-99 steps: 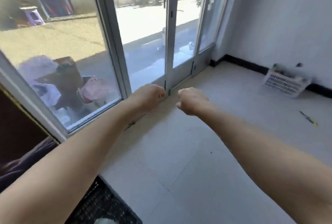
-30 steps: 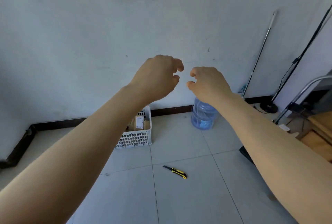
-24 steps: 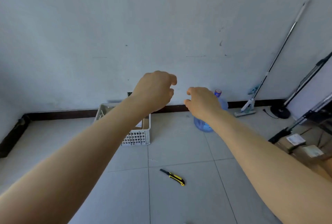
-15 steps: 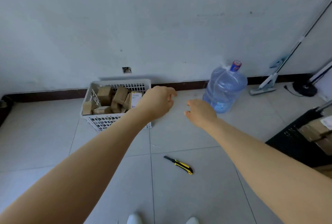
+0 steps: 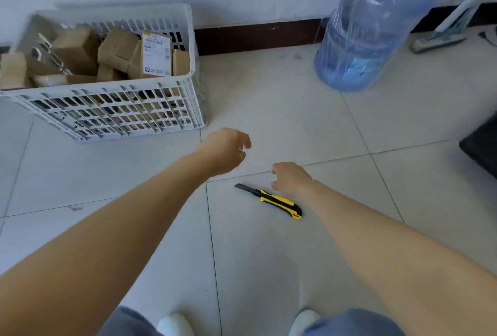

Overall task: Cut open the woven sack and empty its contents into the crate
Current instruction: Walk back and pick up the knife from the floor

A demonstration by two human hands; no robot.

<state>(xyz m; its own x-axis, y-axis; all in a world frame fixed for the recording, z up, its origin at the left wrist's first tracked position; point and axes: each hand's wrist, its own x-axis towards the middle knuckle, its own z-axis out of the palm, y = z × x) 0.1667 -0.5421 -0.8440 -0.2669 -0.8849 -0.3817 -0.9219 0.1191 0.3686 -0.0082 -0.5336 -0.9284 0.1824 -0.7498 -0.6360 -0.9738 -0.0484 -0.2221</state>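
Both arms have dropped toward the floor in the past second as the person bends forward, hands now low over the tiles instead of raised before the wall. The right hand (image 5: pixel 291 178), fingers loosely curled and holding nothing, hovers just beside a yellow-and-black snap-blade utility knife (image 5: pixel 278 202), apparently reaching for it to slit the sack. The left hand (image 5: pixel 224 151), likewise slack and empty, hangs a little farther out. The knife lies flat on the pale tiled floor (image 5: pixel 269 268) with its dark blade extended and pointing away from the right hand, so the handle is the nearer end. Beyond the left hand, a white slotted plastic crate (image 5: pixel 115 109) stands against the wall, already holding brown cardboard boxes (image 5: pixel 118 47). A large clear-blue plastic water bottle (image 5: pixel 371 26) stands to its right. The woven sack is nowhere in view.
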